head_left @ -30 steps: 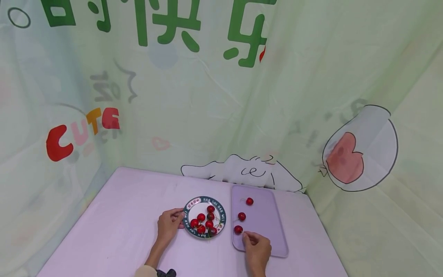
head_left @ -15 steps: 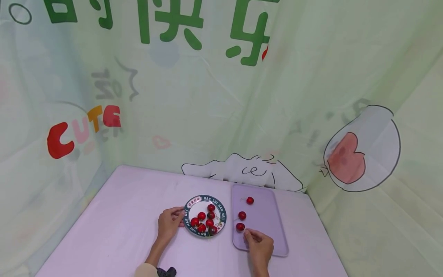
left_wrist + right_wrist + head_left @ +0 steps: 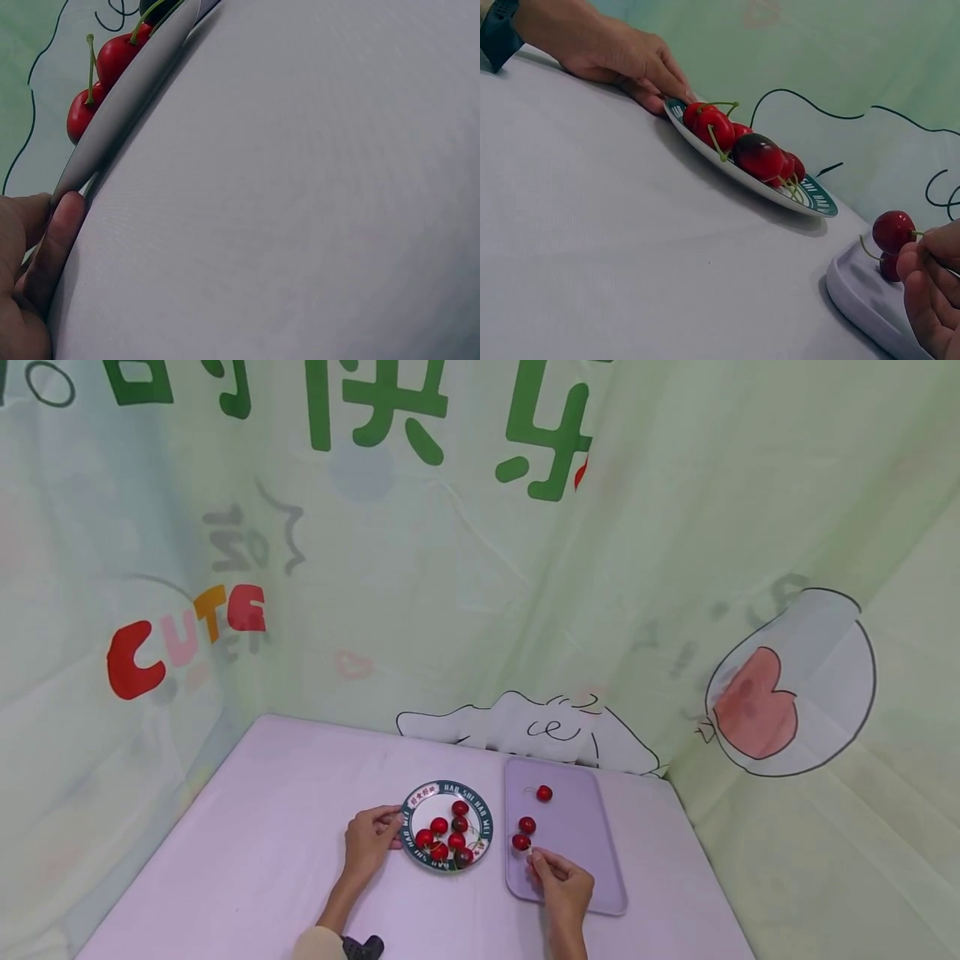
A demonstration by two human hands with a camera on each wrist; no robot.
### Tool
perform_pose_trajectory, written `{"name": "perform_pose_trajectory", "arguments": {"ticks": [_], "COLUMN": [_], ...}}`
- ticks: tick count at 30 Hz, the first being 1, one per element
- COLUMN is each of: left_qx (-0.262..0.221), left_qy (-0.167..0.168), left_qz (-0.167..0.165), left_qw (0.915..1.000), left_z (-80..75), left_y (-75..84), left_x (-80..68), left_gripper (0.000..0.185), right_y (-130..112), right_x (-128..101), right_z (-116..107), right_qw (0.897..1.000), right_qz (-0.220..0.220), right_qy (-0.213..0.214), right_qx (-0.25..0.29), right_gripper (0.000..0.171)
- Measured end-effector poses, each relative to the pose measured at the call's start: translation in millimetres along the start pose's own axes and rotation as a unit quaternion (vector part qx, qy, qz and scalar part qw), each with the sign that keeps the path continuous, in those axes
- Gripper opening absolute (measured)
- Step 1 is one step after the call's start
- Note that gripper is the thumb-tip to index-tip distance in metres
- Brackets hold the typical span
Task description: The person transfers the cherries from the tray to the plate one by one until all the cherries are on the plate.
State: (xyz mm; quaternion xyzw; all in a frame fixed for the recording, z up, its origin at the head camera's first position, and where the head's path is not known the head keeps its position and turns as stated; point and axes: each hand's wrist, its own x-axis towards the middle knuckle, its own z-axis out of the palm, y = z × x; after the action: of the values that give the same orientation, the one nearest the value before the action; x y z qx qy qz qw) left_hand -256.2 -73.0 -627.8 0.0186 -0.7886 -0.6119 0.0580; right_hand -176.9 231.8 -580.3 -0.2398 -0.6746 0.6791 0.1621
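Pinched between my left thumb and fingers is the rim of a round plate (image 3: 488, 828) with a dark green lettered border; the left hand (image 3: 366, 843) stays at its left side. Several red cherries (image 3: 457, 841) with green stems lie on the plate. My right hand (image 3: 567, 887) pinches one cherry (image 3: 521, 842) by its stem over the lilac tray (image 3: 581, 843). In the right wrist view this cherry (image 3: 893, 231) appears raised above the tray. Two other cherries (image 3: 527, 825) lie on the tray, one nearer the held cherry, one farther back.
The table (image 3: 300, 802) has a pale pinkish cover. Behind it hangs a printed light green curtain (image 3: 420, 610), which also runs along both sides. A gap of table separates plate and tray. A dark strap (image 3: 363, 947) is on the left wrist.
The right hand has moved slightly forward over the tray, bringing the cherry it holds by the stem farther back, close to the middle one. The left hand stays on the plate.
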Motion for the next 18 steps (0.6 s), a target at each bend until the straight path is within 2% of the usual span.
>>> {"name": "perform_pose_trajectory", "arguments": {"ticks": [5,18], "left_qx": [-0.004,-0.003], "left_qy": [0.001,0.002], "left_qz": [0.002,0.002], "left_qw": [1.0,1.0], "left_z": [0.5,0.9], "left_y": [-1.9,-4.6], "left_x": [2.1,1.9], "left_gripper": [0.028,0.028], "right_y": [-3.1,-3.2], "right_x": [0.4,-1.3], "right_z": [4.1,12.0], "right_qw": [1.0,1.0], "right_qz": [0.016,0.002], "right_qy": [-0.002,-0.017], "right_qx": [-0.002,0.014], "right_gripper": [0.024,0.027]}}
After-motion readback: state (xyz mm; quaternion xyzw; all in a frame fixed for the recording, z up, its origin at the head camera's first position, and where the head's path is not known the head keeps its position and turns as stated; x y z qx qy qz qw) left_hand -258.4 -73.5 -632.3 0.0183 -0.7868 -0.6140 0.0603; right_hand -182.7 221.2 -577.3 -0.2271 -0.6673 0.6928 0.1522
